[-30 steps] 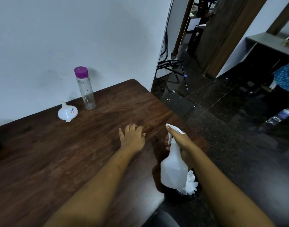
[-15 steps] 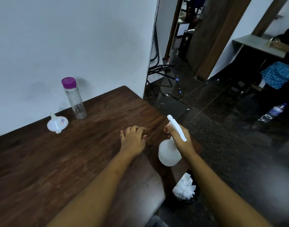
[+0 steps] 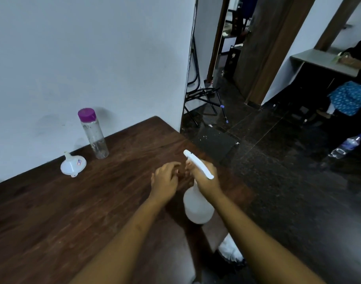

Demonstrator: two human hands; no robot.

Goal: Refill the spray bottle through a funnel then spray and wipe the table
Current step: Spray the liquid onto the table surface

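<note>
Dark wooden table (image 3: 73, 212) against white wall (image 3: 93, 58)

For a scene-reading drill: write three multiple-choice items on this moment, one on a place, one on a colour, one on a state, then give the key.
1. Where does the funnel lie?
A. On the table beside the clear bottle
B. On the floor
C. In the spray bottle's neck

2. What colour is the clear bottle's cap?
A. Green
B. Purple
C. Black

3. What does the right hand hold?
A. Nothing
B. The funnel
C. The spray bottle

Key: 1 A, it rests on the wooden table near the wall. 2 B, the cap is purple. 3 C, its fingers wrap the sprayer neck; the left hand is empty.
</note>
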